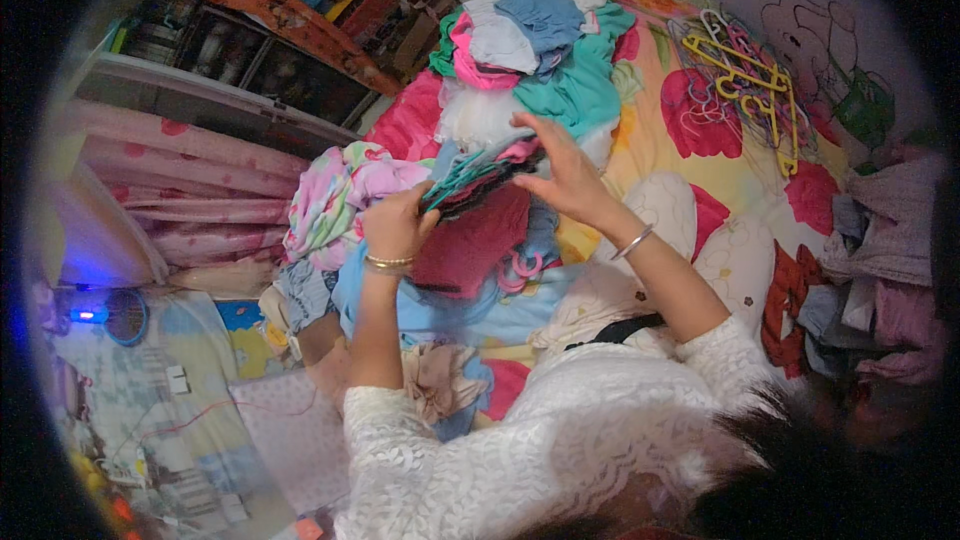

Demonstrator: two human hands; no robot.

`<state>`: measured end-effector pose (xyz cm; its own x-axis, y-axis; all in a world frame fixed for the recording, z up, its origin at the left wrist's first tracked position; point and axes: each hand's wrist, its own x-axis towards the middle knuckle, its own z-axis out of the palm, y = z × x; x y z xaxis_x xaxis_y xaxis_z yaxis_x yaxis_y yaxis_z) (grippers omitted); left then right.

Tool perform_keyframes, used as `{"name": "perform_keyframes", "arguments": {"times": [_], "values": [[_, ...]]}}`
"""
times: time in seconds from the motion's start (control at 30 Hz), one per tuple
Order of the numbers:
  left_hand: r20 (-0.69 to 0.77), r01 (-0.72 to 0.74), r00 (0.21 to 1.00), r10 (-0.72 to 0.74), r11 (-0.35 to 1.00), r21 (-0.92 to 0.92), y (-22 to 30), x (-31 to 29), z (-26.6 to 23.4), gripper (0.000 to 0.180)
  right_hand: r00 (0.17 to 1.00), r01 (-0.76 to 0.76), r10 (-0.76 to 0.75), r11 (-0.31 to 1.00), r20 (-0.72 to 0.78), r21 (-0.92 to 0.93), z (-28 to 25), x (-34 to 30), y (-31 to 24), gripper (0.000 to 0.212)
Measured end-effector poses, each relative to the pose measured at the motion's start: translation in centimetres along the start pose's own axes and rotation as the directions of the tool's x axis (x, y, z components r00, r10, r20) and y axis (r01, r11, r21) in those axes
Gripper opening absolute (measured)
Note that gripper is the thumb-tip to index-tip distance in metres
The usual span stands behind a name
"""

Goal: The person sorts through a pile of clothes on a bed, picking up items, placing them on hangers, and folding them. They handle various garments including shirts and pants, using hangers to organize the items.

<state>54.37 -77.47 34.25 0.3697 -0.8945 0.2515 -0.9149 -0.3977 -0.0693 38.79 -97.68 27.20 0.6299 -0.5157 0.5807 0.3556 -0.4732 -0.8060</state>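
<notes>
Held above the bed is a folded garment with thin teal, dark and pink layers. At its left end, my left hand is closed on the cloth, a bangle at its wrist. The garment's other end lies between the spread thumb and fingers of my right hand; that hand is open and looks in contact with the cloth at most lightly. Beneath the garment is dark red cloth, lying over light blue cloth. A small pink hanger shows beside the red cloth.
Beyond my hands a pile of clothes rests on the flowered bedsheet. Yellow and other hangers lie tangled at the right. Pastel printed cloth is left of the garment. More clothes are heaped far right; a shelf stands far left.
</notes>
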Motion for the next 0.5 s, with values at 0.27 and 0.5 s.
{"name": "perform_keyframes", "arguments": {"times": [0.27,0.5], "values": [[0.044,-0.277,0.954,0.295,0.932,-0.235,9.9,5.6,-2.7,0.041,0.964,0.132,-0.059,0.952,0.259,-0.276,-6.3,0.4,-5.7,0.030],[0.094,0.104,0.994,-0.052,0.695,-0.711,13.5,4.3,5.5,0.077,0.930,-0.365,0.353,0.919,-0.102,-0.147,-9.1,-4.1,-4.8,0.024]]}}
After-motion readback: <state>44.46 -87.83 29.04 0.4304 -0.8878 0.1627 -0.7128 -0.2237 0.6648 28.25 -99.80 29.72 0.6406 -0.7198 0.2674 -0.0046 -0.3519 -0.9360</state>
